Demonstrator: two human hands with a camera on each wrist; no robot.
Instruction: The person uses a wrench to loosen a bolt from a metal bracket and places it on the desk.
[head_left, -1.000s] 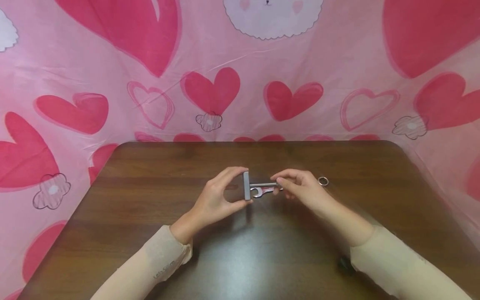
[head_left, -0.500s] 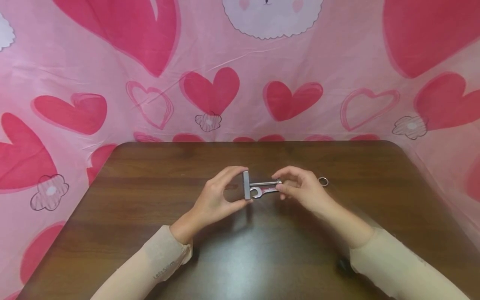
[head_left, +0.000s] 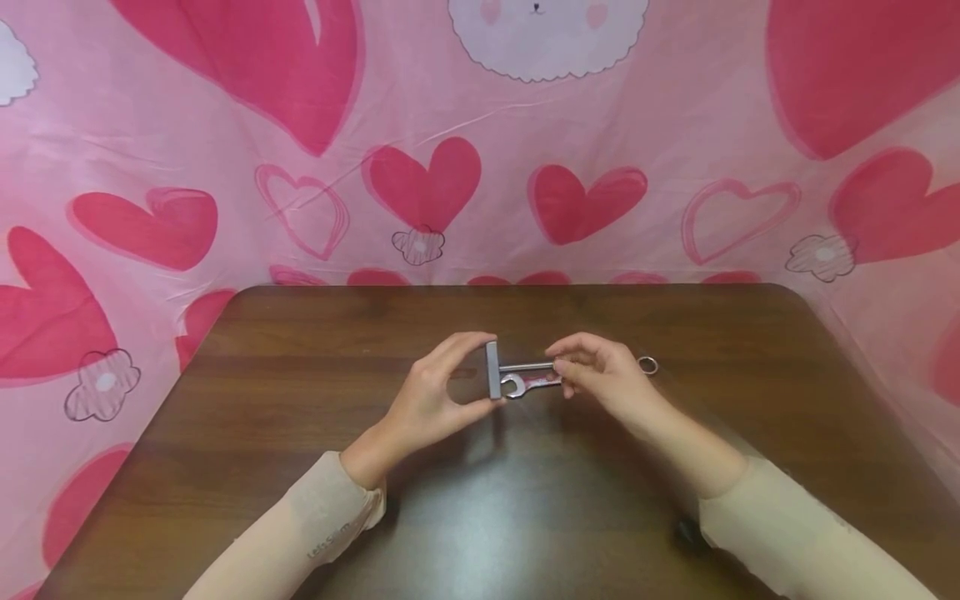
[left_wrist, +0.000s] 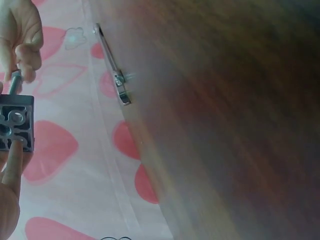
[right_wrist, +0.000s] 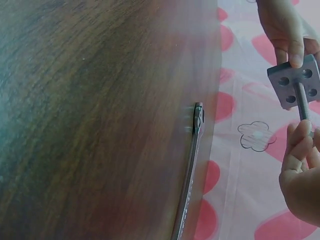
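My left hand [head_left: 442, 387] holds a grey square metal plate [head_left: 492, 370] by its opposite edges, thumb below and fingers above in the head view. Holes near the plate's corners show in the right wrist view. A threaded bolt [right_wrist: 302, 100] stands out from the middle of the plate's face. My right hand [head_left: 600, 375] pinches the bolt's far end between thumb and fingers, hiding most of its head. Plate and bolt are held up over the table. Under the right hand lies a combination wrench [head_left: 514, 385], its middle covered by the fingers in the head view.
The brown wooden table [head_left: 300, 433] has rounded far corners. A pink cloth [head_left: 510, 117] printed with hearts hangs behind it and along its sides. The wrench's ring end [head_left: 648, 365] shows beyond the right hand. A small dark object [head_left: 688, 533] sits by the right sleeve.
The right thumb and fingers have shifted around the bolt's head, baring it half a second ago and covering it again now. Plate, left hand and wrench stay in place.
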